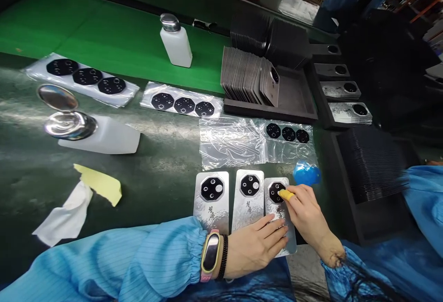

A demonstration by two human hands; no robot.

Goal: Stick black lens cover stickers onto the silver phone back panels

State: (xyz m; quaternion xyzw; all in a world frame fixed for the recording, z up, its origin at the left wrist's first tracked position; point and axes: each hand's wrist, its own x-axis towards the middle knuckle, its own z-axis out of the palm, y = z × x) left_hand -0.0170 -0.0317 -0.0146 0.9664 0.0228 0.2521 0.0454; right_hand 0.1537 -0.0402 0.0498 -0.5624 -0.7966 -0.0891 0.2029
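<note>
Three silver back panels lie side by side: a left panel (202, 212), a middle panel (240, 212) and a right panel (292, 237). Each carries a black octagonal camera piece and dark lettering. My left hand (254, 246) rests flat, fingers stretched, across the lower part of the right panel and the middle panel's edge. A yellow cover sits on a fingertip of my right hand (306, 216), which presses on the right panel's octagonal piece (276, 193). The right thumb lies apart from that finger by the panel's edge; the other fingers are curled.
Clear film (230, 143) with octagonal pieces lies beyond the panels, a blue blob (306, 173) beside it. A dark tray (270, 110) holds stacked panels. Two white pump bottles (176, 46), more octagon strips (182, 99) and yellow paper (100, 184) lie around. At right, a person's blue sleeve (424, 200).
</note>
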